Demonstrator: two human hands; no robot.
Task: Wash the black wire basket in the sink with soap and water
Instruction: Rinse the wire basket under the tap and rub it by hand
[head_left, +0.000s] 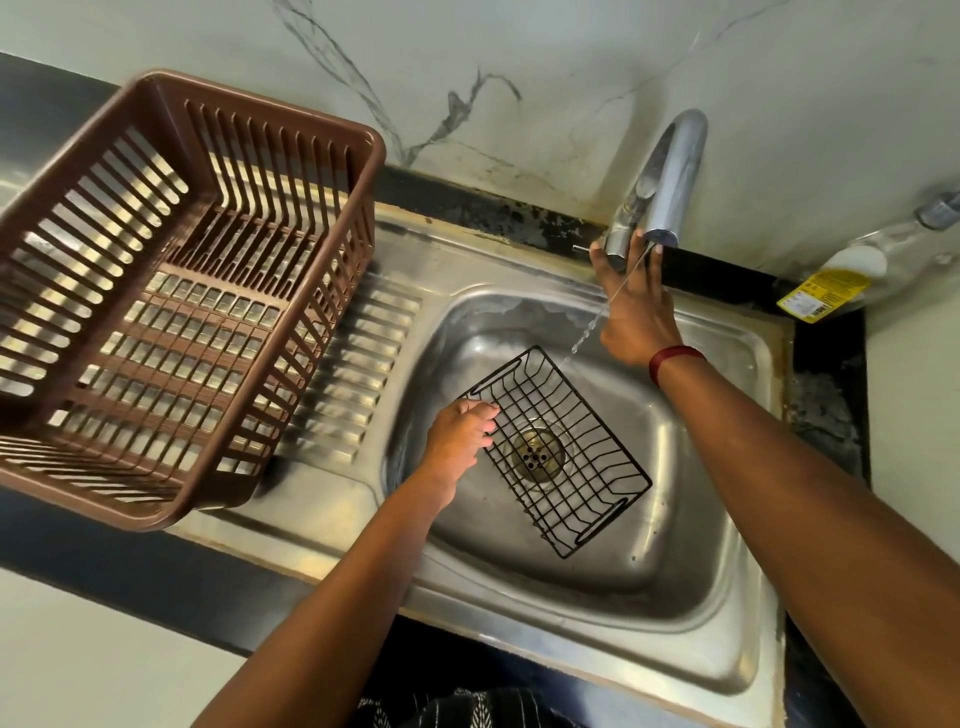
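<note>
Marble-patterned wall runs behind a steel sink (727, 670) set in a dark table (156, 561). On the sink floor, over the drain (537, 453), lies the black wire basket (561, 457), open side up. The left hand (460, 434) curls its fingers round the basket's near-left rim. The right hand (636, 312) (red band at the wrist) reaches up to the tap (670, 182), fingers apparently wrapped on its base, though the grip is partly hidden. A thin stream of water (587, 332) falls toward the basket. A brown plastic crate (171, 291) stands on the drainboard at left; a soap bottle (852, 275) lies at right.
</note>
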